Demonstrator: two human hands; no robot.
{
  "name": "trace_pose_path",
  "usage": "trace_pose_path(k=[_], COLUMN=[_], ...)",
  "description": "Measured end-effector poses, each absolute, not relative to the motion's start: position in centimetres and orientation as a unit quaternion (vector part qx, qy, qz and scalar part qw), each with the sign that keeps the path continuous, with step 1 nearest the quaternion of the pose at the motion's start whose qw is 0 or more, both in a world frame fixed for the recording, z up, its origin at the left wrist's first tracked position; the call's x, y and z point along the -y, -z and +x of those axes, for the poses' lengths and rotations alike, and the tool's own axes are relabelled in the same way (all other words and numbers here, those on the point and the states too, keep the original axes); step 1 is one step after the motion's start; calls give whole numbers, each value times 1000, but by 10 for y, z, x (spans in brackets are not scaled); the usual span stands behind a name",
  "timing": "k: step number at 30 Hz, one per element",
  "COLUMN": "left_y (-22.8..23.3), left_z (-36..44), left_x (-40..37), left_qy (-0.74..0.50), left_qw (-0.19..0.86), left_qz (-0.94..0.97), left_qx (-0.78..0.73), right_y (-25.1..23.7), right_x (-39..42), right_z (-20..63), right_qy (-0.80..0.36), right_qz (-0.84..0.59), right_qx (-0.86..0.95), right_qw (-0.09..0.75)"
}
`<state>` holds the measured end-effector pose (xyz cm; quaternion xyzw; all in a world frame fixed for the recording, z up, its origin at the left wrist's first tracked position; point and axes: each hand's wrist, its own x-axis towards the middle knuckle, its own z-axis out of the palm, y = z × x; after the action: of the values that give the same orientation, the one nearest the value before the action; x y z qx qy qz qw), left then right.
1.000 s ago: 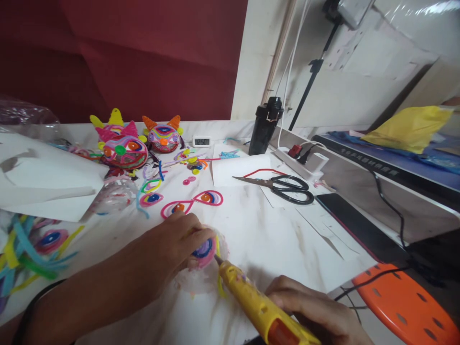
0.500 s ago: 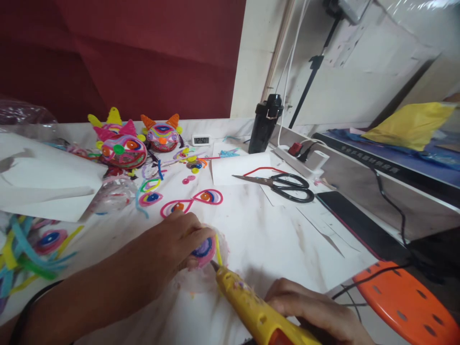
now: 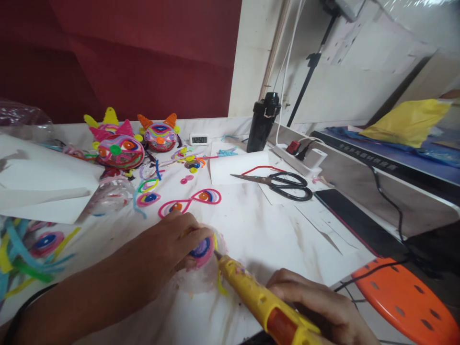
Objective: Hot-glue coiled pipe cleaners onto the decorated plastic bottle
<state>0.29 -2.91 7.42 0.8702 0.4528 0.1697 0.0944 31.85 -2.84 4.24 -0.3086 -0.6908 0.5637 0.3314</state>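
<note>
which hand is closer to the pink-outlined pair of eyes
Left hand, just this side of the pink-outlined pair of eyes and overlapping one of them in view. The right hand is farther off, holding the yellow glue gun.

Prob. a small craft workshop corner; home or studio, can't tell. Signs: white marbled worktable (image 3: pixel 266 235) w/ fuzzy coloured strips (image 3: pixel 34 273), black-handled scissors (image 3: pixel 271 181), loose paper (image 3: pixel 237 168) & yellow glue gun (image 3: pixel 247 287); bright horned figures (image 3: pixel 124 154) at back. Also power strip (image 3: pixel 293 160), blk. stand (image 3: pixel 302 91) nr. wall & orange stool (image 3: pixel 406 293) by table's R edge.
</note>
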Motion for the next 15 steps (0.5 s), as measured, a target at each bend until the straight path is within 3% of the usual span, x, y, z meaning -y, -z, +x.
trace_pose_path(k=[15], left_y=[-75], left_z=[3], left_x=[29], left_qy=[-149], left_qw=[93], left_qz=[870], left_qx=[-461], right_y=[-41], right_x=[32], right_z=[316], right_qy=[-580], right_qz=[-272], right_qx=[699], right_qw=[318])
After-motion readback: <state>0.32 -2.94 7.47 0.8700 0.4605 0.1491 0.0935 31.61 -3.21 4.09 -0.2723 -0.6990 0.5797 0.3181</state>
